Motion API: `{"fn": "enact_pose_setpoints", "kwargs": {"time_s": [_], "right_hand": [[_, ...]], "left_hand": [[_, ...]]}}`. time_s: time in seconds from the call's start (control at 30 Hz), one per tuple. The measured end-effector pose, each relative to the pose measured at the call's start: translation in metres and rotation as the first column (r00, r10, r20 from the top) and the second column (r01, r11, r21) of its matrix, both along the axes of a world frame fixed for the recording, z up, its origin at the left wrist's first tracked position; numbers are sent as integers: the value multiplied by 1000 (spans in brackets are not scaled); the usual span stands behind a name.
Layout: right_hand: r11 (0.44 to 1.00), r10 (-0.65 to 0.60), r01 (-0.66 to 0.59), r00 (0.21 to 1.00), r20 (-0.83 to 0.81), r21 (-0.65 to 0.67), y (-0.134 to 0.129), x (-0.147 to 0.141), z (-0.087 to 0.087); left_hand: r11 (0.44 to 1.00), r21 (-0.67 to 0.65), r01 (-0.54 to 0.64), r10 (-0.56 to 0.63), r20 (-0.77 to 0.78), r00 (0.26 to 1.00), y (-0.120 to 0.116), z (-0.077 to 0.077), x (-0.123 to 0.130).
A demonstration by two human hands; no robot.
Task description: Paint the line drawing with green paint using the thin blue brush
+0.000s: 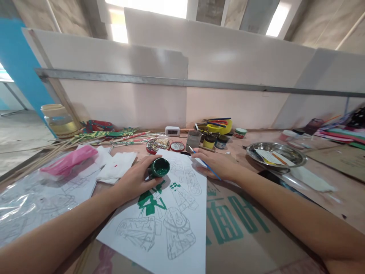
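My left hand (137,177) is wrapped round an open jar of green paint (160,167), its mouth tilted toward me, above a white sheet (191,224). Pencil drawings cover the sheet, and one near its middle is partly painted green (149,203). At the sheet's upper right edge, my right hand (213,163) holds a thin blue brush (210,169) between its fingers. The brush tip points up and left, close to a small container of grey liquid (193,140).
Behind stand a white digital clock (172,131), red-rimmed bead trays (157,145), paint jars (209,140) and a yellow bowl (228,127). A metal dish (302,158) sits right. Folded tissue (116,167), a pink bag (70,160) and a lidded jar (60,121) lie left.
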State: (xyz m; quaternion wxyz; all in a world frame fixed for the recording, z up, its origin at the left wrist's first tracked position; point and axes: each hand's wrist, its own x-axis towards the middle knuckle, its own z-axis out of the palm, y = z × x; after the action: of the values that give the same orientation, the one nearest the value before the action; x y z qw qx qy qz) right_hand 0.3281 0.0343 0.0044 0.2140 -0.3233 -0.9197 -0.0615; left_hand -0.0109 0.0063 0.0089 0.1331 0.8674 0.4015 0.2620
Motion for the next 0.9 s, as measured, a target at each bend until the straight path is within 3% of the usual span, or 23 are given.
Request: {"fn": "enact_pose_setpoints", "kwargs": {"time_s": [0.2, 0.4, 0.67, 0.9], "right_hand": [[999, 39, -36, 995, -87, 40, 8, -4, -14], [996, 20, -10, 994, -111, 93, 5, 0, -6], [988, -88, 102, 989, -119, 114, 5, 0, -2], [981, -141, 155, 983, -120, 114, -2, -8, -1]], "left_hand": [[1000, -22, -12, 13, 44, 999, 0, 3, 0], [997, -72, -21, 27, 92, 995, -3, 4, 1], [999, 20, -30, 30, 13, 999, -4, 6, 1], [993, 89, -76, 78, -20, 997, -5, 21, 0]]}}
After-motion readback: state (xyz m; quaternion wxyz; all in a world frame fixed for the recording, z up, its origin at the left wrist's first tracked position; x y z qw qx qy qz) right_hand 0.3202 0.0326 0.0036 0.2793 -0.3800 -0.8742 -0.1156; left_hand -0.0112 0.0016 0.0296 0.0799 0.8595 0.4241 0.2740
